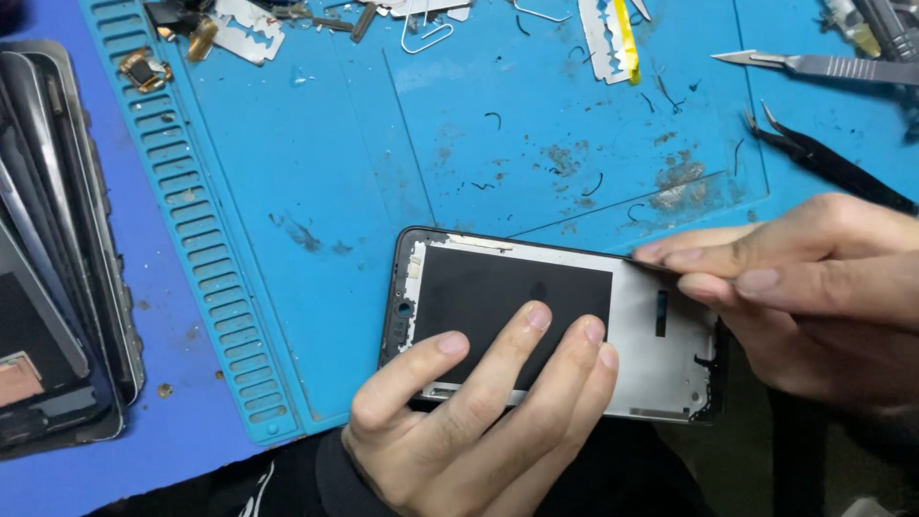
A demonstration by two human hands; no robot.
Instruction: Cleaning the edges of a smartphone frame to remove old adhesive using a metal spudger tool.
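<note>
A phone frame (632, 316) with a black rim, a dark inner panel and a silver metal plate lies flat at the near edge of a blue work mat (383, 172). My left hand (479, 421) presses down on it from the near side, fingers spread over the dark panel. My right hand (814, 287) comes in from the right with fingers pinched together on a thin dark blade-like tool at the frame's upper right edge; the tool is mostly hidden by the fingers.
Black tweezers (833, 163) and a metal scalpel (814, 65) lie at the upper right of the mat. Razor blades (244, 33), clips and small parts litter the top edge. A stack of phone frames (57, 249) stands at the left.
</note>
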